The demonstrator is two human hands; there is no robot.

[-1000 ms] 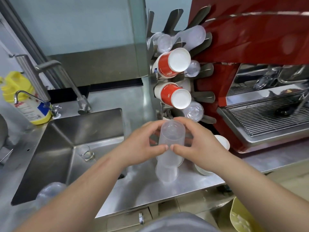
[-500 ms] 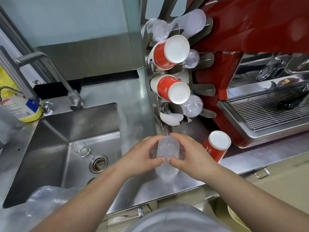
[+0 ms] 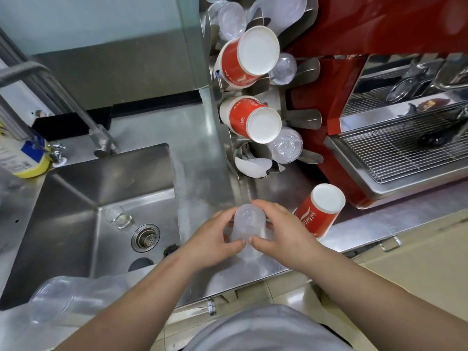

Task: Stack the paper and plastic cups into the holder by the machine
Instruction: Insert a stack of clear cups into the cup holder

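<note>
Both hands wrap an upside-down stack of clear plastic cups on the steel counter: left hand on its left side, right hand on its right, fingertips meeting on the near side. Red paper cup stack just right of the right hand. Cup holder beyond, beside the red machine.

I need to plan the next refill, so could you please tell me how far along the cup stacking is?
Partly done. The metal holder by the red machine already carries two red paper cup stacks and several clear plastic cups. In hand: the left hand and right hand grip a clear plastic cup stack over the counter. Left: that stack and the red paper cups standing beside it.
</note>
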